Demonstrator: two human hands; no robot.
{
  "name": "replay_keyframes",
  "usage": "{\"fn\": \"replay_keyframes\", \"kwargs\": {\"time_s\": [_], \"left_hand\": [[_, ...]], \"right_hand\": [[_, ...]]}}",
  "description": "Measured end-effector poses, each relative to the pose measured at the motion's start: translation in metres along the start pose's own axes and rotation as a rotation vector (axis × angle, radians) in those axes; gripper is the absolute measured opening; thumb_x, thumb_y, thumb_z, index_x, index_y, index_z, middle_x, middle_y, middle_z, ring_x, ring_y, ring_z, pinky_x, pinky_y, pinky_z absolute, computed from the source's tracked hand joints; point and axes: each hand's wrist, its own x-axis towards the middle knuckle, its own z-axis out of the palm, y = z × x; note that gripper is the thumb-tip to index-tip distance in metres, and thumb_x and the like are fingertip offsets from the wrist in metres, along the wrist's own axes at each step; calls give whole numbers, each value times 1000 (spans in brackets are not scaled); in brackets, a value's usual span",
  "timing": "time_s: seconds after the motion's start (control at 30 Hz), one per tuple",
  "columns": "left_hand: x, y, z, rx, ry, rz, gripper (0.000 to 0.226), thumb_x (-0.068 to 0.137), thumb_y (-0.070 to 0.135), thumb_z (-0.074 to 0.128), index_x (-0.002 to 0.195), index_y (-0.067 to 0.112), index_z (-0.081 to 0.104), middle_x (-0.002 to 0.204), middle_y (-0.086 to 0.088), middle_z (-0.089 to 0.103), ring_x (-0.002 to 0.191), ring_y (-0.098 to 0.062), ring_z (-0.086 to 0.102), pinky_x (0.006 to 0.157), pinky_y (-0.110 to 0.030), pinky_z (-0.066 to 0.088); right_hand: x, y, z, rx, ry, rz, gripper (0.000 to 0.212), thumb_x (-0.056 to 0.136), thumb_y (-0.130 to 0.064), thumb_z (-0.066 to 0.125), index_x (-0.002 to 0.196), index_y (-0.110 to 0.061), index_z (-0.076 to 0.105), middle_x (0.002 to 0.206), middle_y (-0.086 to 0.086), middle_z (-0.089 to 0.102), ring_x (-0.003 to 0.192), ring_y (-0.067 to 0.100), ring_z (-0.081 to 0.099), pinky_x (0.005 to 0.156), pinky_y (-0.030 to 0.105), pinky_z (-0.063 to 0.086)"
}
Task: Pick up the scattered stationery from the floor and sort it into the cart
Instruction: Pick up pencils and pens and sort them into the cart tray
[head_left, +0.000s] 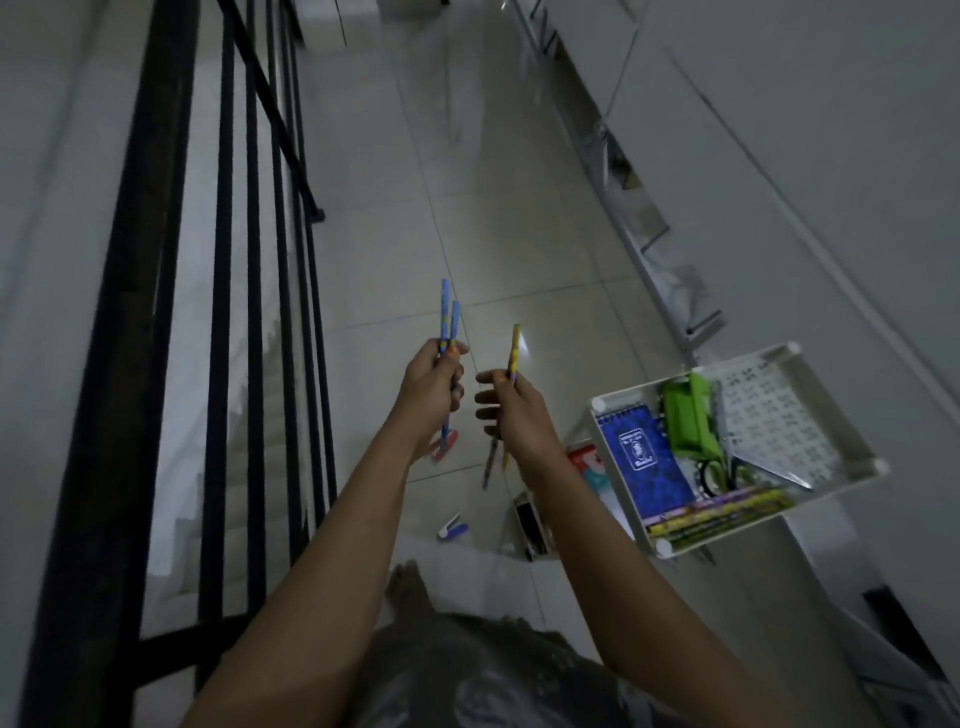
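Two blue pencils (449, 322) in left hand (431, 387) grip, yellow pencil (513, 353) in right hand (511, 410); lower ends blurred.

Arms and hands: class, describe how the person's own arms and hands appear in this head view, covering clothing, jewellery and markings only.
Both forearms are bare to the frame's edge: no sleeves, gloves, watch or bracelets show. The left hand and right hand show no rings or markings that blur allows.

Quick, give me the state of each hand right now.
Left hand: holding two blue pencils.
Right hand: holding a yellow pencil; possibly a second, too blurred to tell.
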Motion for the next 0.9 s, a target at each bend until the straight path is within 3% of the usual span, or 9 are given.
{"fn": "replay_keyframes", "kwargs": {"time_s": [0.17,0.2,0.3,0.43,0.5,0.57,0.63,0.77,0.9], "left_hand": [[-46,-4,49,194,-102,-13,22,103,21,38,88,17,53,76,2,53,65,-12,45,56,-19,35],[-55,-5,59,233,-122,-2,23,103,21,37,86,19,53,81,2,58,70,-11,51,57,-16,38],[-78,-9,85,273,-196,-5,23,104,22,36,92,18,54,86,4,62,83,-12,60,59,-15,44],[-96,-13,103,301,-282,-34,21,104,23,36,96,18,55,78,2,64,69,-11,62,52,-12,46],[-97,-15,104,317,-308,-44,21,104,23,38,93,17,55,75,0,62,65,-14,57,53,-16,46],[-94,-17,104,300,-326,-60,20,103,21,39,93,13,54,72,-1,56,64,-16,50,58,-21,44],[-88,-19,103,333,-344,-68,19,103,21,39,96,9,53,73,-3,50,68,-17,45,63,-26,40],[-78,-13,107,430,-401,-75,18,103,19,37,99,8,51,73,-2,46,66,-13,41,64,-26,37],[-72,-5,122,463,-468,-48,21,104,17,35,93,13,52,72,0,45,66,-12,38,62,-26,34]], "right_hand": [[-27,-10,-48,87,-15,-31,33,105,-30,34,129,-27,57,119,0,58,115,14,53,97,33,44],[-30,-9,-57,132,-21,-6,33,105,-31,35,131,-29,55,123,2,57,115,14,55,97,34,47],[-42,-5,-81,272,-67,61,35,104,-34,37,134,-26,54,119,3,63,100,11,62,73,25,53],[-51,9,-103,305,-115,93,37,105,-35,34,137,-34,50,116,1,62,89,11,59,62,23,43],[-51,13,-109,293,-128,115,35,103,-37,37,135,-37,52,126,2,59,97,11,58,68,23,44],[-50,13,-113,242,-124,150,32,101,-40,42,128,-35,59,131,1,59,111,15,56,85,32,42],[-46,8,-118,251,-84,157,30,98,-39,48,123,-25,59,130,7,59,106,18,60,91,38,42],[-39,-8,-132,360,80,33,45,100,-24,47,143,-25,34,123,6,56,87,19,61,66,29,52],[-35,-7,-139,364,254,-75,61,99,-26,50,149,-39,17,140,6,43,110,25,61,89,44,55]]}}
